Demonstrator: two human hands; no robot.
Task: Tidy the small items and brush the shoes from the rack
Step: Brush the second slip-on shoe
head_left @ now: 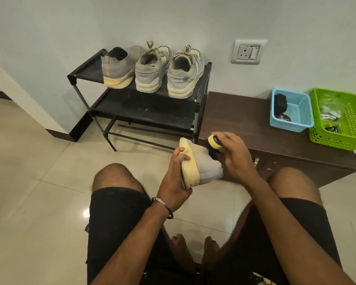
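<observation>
Step in hand: brushing. The left hand [174,177] clamps its grip on the sole of the grey shoe [201,165], held sideways above the floor at centre frame. The right hand [235,155] closes its grip on the brush [214,144], bristles against the upper. On the rack [144,103], at 12 o'clock, three shoes [152,70] wait. Next move, by judgement: stroke along the upper, then rotate the shoe to expose unbrushed areas.

A home entryway — shoe rack [144,103] against the wall, low cabinet [245,120], tiled floor [29,182].
</observation>
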